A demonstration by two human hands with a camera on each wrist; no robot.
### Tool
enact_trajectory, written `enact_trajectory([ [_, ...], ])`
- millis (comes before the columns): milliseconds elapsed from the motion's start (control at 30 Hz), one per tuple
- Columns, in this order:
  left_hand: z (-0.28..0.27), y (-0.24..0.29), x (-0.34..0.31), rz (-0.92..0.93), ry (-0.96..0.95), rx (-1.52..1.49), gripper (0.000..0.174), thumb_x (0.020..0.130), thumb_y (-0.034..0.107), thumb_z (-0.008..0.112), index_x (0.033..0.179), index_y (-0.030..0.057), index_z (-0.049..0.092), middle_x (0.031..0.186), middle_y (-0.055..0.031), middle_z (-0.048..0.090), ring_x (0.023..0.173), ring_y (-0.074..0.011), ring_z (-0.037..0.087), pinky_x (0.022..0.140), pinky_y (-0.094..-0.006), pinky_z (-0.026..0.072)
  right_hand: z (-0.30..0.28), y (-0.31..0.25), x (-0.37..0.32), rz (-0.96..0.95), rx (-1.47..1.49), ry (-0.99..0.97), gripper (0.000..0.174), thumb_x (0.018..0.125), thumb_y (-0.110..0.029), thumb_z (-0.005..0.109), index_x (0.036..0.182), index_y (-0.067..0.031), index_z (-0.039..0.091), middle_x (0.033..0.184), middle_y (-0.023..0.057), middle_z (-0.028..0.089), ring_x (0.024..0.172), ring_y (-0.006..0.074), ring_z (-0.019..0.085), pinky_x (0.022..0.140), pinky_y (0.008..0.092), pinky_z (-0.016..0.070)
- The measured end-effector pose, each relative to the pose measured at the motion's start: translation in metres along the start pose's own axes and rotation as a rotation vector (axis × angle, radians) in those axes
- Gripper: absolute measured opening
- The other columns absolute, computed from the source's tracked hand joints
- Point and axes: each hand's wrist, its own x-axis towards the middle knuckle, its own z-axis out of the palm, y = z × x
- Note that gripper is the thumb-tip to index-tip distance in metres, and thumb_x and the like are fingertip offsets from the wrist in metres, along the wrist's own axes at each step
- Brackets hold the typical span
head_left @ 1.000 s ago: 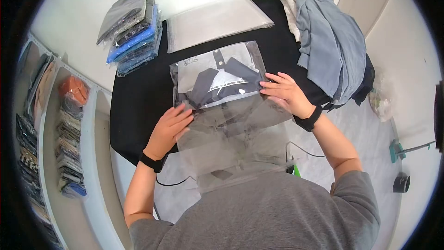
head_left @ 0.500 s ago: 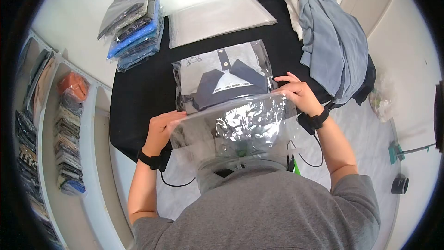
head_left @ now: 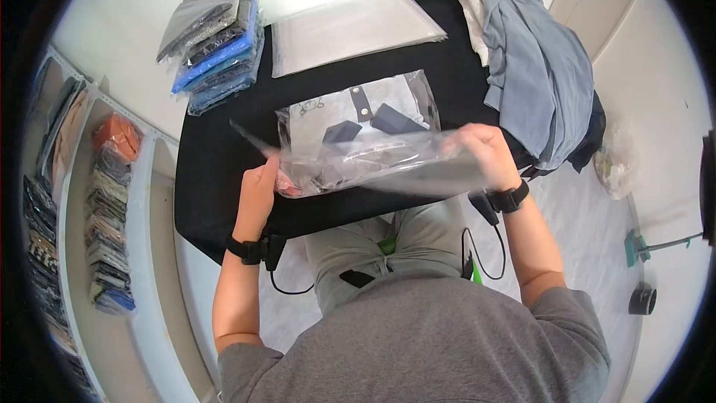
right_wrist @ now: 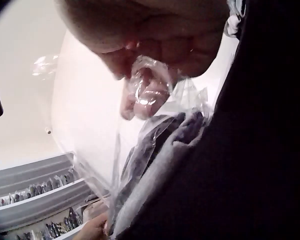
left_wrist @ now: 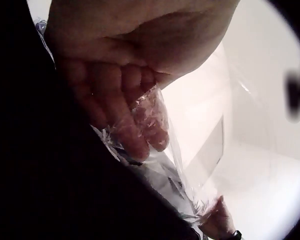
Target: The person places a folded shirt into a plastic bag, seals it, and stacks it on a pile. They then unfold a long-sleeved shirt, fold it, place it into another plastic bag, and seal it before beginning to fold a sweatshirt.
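A folded light grey shirt [head_left: 328, 116] with a dark collar and a dark snap placket lies inside a clear plastic bag [head_left: 431, 97] on the black table. The bag's loose open end [head_left: 418, 177] is lifted and turned back over the collar, blurred by motion. At its left corner my left hand [head_left: 257, 190] pinches the film, and crinkled plastic [left_wrist: 152, 107] covers some of its fingertips in the left wrist view. My right hand [head_left: 488, 153] grips the right corner of that end. In the right wrist view, shiny film [right_wrist: 150, 85] wraps its curled fingers, above the shirt's folded edge [right_wrist: 155, 175].
Behind the shirt lies a stack of flat clear bags [head_left: 350, 33]. Bagged garments [head_left: 224, 48] are piled at the table's back left. Loose blue-grey clothing [head_left: 537, 75] hangs over the right edge. Shelves of packed clothes [head_left: 112, 231] stand at the left.
The bag's loose end, earlier hanging toward my body, has swung up and away over the collar. Both hands went from flatter fingers to gripping its corners.
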Motion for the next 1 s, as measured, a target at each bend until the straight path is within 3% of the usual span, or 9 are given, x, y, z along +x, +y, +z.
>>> enact_trajectory([
  [67, 0.002, 0.004, 0.001, -0.026, 0.020, -0.029, 0.051, 0.095, 0.032, 0.042, 0.059, 0.0005, 0.057, 0.056, -0.0101, 0.058, 0.053, -0.0182, 0.060, 0.056, -0.0282, 0.0477, 0.003, 0.008, 0.008, 0.306, 0.203, 0.074, 0.030, 0.092, -0.025, 0.052, 0.082, 0.0005, 0.064, 0.070, 0.0076, 0.064, 0.066, 0.0128, 0.060, 0.064, 0.0243, 0.0462],
  [100, 0.002, 0.002, 0.002, -0.043, 0.033, -0.048, 0.051, 0.096, 0.031, 0.041, 0.059, -0.0006, 0.057, 0.056, -0.0110, 0.059, 0.052, -0.0182, 0.059, 0.054, -0.0273, 0.0474, 0.010, 0.003, 0.014, 0.364, 0.126, 0.187, 0.037, 0.094, -0.030, 0.049, 0.072, -0.0029, 0.060, 0.059, 0.0039, 0.060, 0.052, 0.0084, 0.056, 0.053, 0.0209, 0.0427],
  [200, 0.003, 0.003, 0.005, -0.090, 0.060, -0.069, 0.052, 0.096, 0.030, 0.041, 0.059, -0.0017, 0.057, 0.055, -0.0114, 0.059, 0.050, -0.0182, 0.058, 0.052, -0.0266, 0.0472, 0.013, 0.012, 0.023, 0.498, 0.171, 0.232, 0.037, 0.093, -0.031, 0.051, 0.068, -0.0050, 0.059, 0.052, 0.0011, 0.055, 0.046, 0.0073, 0.052, 0.049, 0.0195, 0.0407],
  [367, 0.005, 0.000, 0.005, -0.124, 0.096, -0.090, 0.052, 0.095, 0.031, 0.042, 0.058, -0.0021, 0.057, 0.054, -0.0111, 0.058, 0.049, -0.0175, 0.058, 0.051, -0.0266, 0.0475, 0.020, 0.011, 0.020, 0.466, 0.173, 0.386, 0.036, 0.093, -0.030, 0.052, 0.067, -0.0059, 0.058, 0.053, -0.0005, 0.053, 0.046, 0.0062, 0.049, 0.048, 0.0199, 0.0387],
  [433, 0.007, -0.003, 0.004, -0.089, 0.132, -0.097, 0.052, 0.095, 0.032, 0.043, 0.058, -0.0024, 0.056, 0.054, -0.0111, 0.058, 0.048, -0.0171, 0.058, 0.050, -0.0264, 0.0476, 0.020, 0.016, 0.011, 0.289, 0.020, 0.498, 0.033, 0.092, -0.026, 0.054, 0.068, -0.0031, 0.057, 0.056, -0.0009, 0.053, 0.048, 0.0055, 0.048, 0.047, 0.0200, 0.0357],
  [567, 0.015, 0.001, -0.002, -0.061, 0.185, -0.103, 0.051, 0.095, 0.031, 0.045, 0.057, -0.0019, 0.054, 0.052, -0.0093, 0.056, 0.047, -0.0159, 0.057, 0.050, -0.0261, 0.0475, 0.028, 0.033, 0.004, 0.246, -0.038, 0.503, 0.025, 0.089, -0.018, 0.058, 0.070, -0.0015, 0.058, 0.057, -0.0025, 0.053, 0.050, 0.0037, 0.046, 0.047, 0.0202, 0.0345],
  [633, 0.021, -0.001, -0.003, 0.019, 0.260, -0.036, 0.049, 0.094, 0.030, 0.047, 0.057, -0.0003, 0.052, 0.050, -0.0060, 0.052, 0.046, -0.0144, 0.055, 0.048, -0.0263, 0.0466, 0.033, 0.023, 0.008, 0.277, -0.074, 0.527, 0.026, 0.089, -0.019, 0.058, 0.070, -0.0011, 0.058, 0.056, -0.0024, 0.053, 0.050, 0.0038, 0.047, 0.047, 0.0206, 0.0348],
  [833, 0.019, 0.002, 0.005, -0.002, 0.345, 0.333, 0.045, 0.092, 0.028, 0.050, 0.059, -0.0021, 0.050, 0.049, -0.0054, 0.047, 0.042, -0.0134, 0.053, 0.041, -0.0285, 0.0418, 0.043, 0.018, 0.014, 0.349, -0.271, 0.596, 0.027, 0.086, -0.021, 0.060, 0.070, 0.0003, 0.061, 0.053, 0.0021, 0.057, 0.046, 0.0068, 0.051, 0.045, 0.0230, 0.0379],
  [1000, 0.022, 0.004, 0.009, -0.062, 0.352, 0.336, 0.044, 0.091, 0.027, 0.050, 0.059, -0.0037, 0.050, 0.048, -0.0074, 0.047, 0.041, -0.0162, 0.054, 0.042, -0.0301, 0.0415, 0.038, 0.019, 0.016, 0.371, -0.284, 0.574, 0.025, 0.084, -0.022, 0.062, 0.075, 0.0009, 0.062, 0.053, 0.0055, 0.058, 0.045, 0.0101, 0.054, 0.045, 0.0248, 0.0401],
])
